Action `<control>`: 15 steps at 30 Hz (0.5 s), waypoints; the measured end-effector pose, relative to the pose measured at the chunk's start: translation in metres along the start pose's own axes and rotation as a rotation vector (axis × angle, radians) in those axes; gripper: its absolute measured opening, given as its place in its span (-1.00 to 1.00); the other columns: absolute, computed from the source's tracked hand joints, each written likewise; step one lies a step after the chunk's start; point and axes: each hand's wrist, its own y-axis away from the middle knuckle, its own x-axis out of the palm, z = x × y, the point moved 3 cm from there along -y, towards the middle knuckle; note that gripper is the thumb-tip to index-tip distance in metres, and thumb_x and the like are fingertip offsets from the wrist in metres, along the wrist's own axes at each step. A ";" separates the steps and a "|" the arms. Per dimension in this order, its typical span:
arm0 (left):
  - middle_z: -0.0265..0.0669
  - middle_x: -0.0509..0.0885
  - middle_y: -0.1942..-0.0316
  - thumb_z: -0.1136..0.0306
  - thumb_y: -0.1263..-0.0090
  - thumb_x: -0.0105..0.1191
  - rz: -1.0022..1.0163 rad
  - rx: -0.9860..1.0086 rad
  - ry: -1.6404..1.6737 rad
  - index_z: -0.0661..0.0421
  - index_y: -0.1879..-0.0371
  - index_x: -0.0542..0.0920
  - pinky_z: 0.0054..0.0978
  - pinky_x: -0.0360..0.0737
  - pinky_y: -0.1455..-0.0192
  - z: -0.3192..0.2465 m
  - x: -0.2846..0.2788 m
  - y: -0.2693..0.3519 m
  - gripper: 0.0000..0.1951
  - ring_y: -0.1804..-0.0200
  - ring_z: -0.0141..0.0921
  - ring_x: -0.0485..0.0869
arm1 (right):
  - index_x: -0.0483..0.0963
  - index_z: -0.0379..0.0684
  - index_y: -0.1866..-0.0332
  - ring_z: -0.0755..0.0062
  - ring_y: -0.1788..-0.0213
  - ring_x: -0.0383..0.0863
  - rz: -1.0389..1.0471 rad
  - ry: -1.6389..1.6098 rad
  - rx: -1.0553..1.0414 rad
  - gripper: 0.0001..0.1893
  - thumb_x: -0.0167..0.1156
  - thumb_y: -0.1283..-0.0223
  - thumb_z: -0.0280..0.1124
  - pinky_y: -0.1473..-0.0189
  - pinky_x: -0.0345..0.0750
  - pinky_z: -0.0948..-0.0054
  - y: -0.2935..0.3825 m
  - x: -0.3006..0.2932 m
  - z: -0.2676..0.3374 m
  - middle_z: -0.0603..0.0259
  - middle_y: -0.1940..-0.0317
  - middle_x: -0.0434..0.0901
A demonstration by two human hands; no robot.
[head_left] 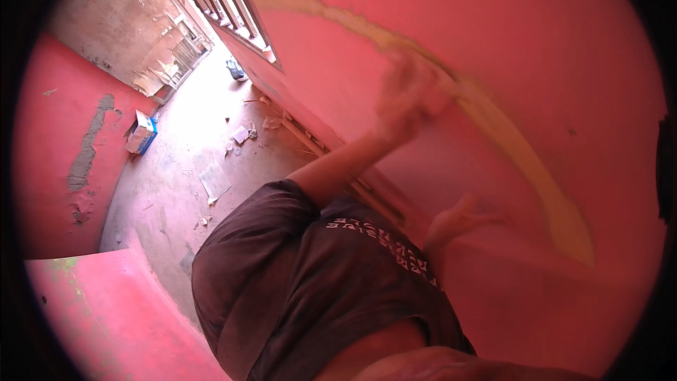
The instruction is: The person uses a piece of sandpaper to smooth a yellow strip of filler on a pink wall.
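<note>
My left hand [404, 95] is raised against a pink wall [571, 63], beside a long yellowish strip [508, 132] that runs across the painted surface. Motion blur hides its fingers, and whether it holds anything cannot be made out. Lower down, my right hand [468, 218] is also blurred. Its thumb and fingers are spread, with nothing visible in them, near the same wall. The strip looks bent, has ragged edges and shows a darker line close to my left hand. A dark T-shirt with printed writing [370, 243] covers my torso.
A barred window [227, 5] opens at the upper left. On the littered floor lie a sheet [215, 180], scraps [241, 135] and a blue-and-white cardboard box [142, 135]. Long pieces [304, 137] line the wall's foot. A pink surface [121, 317] fills the lower left.
</note>
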 end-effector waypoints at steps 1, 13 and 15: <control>0.13 0.64 -0.18 0.48 -0.56 -0.05 0.063 0.107 0.023 0.36 -0.14 0.63 0.02 0.43 -0.39 -0.001 0.001 0.011 -0.69 -0.31 0.05 0.58 | -0.34 -0.40 -0.63 0.00 -0.70 -0.29 0.030 0.001 -0.037 -0.08 0.14 -0.48 -0.31 -0.65 -0.27 0.16 0.004 0.005 0.004 -0.26 -0.65 -0.36; 0.10 0.63 -0.17 0.70 -0.33 -0.10 0.202 0.032 -0.076 0.33 -0.29 0.52 0.07 0.15 -0.59 0.097 -0.064 -0.035 -0.50 -0.41 0.05 0.50 | -0.32 -0.44 -0.62 -0.12 -0.69 -0.32 0.148 0.133 -0.357 -0.08 0.15 -0.46 -0.29 -0.64 -0.26 0.10 0.035 0.094 0.046 -0.31 -0.64 -0.35; 0.14 0.62 -0.20 0.66 -0.35 -0.07 -0.036 -0.188 -0.054 0.28 -0.25 0.56 0.02 0.27 -0.54 0.151 -0.072 -0.051 -0.54 -0.39 0.09 0.51 | -0.31 -0.45 -0.62 -0.15 -0.69 -0.33 0.128 0.173 -0.400 -0.07 0.16 -0.46 -0.29 -0.64 -0.26 0.09 0.040 0.102 0.059 -0.32 -0.64 -0.35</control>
